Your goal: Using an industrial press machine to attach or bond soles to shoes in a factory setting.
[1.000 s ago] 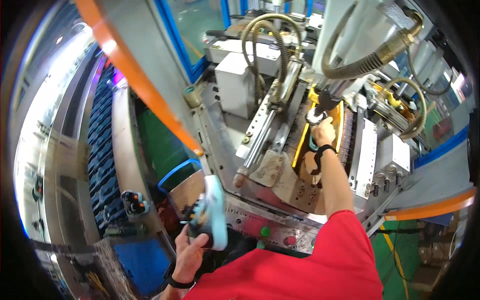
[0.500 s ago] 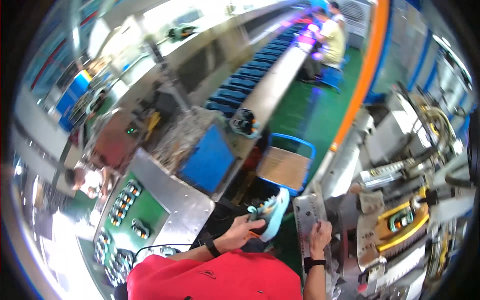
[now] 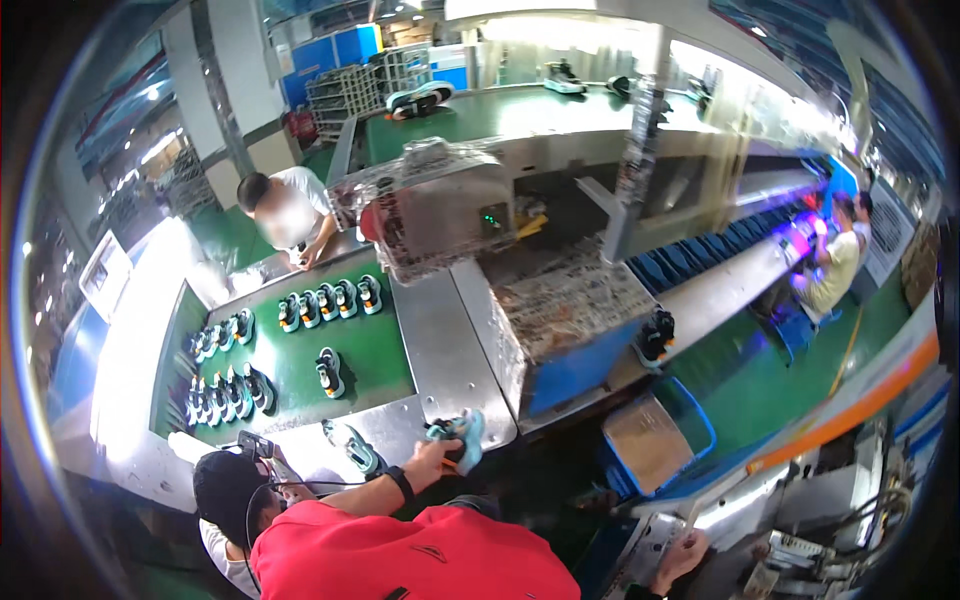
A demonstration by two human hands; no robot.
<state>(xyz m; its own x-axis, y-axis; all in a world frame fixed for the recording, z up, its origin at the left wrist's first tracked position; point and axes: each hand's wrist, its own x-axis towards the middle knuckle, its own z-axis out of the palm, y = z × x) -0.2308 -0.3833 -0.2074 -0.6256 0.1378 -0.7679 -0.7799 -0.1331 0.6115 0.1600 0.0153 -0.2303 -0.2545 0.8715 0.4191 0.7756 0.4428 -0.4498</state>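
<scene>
Head view: my left hand [image 3: 440, 458] is closed around a small teal-and-black child's shoe [image 3: 458, 440], holding it at the near right corner of the bare grey metal surface [image 3: 440, 350]. A dark band sits on that wrist, and my red sleeve enters from the lower edge. My right hand [image 3: 684, 553] is low at the right, resting against the edge of a grey metal machine frame [image 3: 650, 560]; I cannot tell whether its fingers are curled or spread.

A second teal shoe [image 3: 355, 448] lies on the same metal surface, to the left of the held shoe and apart from it. Behind it, a green mat [image 3: 370, 350] carries rows of matching shoes, with one single pair [image 3: 329, 371] standing apart near the middle. A person in a white shirt [image 3: 290, 210] leans over the far end of the mat. Another person with a dark cap [image 3: 225, 480] is just beside my left shoulder. A blue bin holding a brown cardboard sheet [image 3: 655, 440] stands on the green floor to the right of the surface. A person in a yellow shirt [image 3: 835, 265] is seated at the far right by a long conveyor.
</scene>
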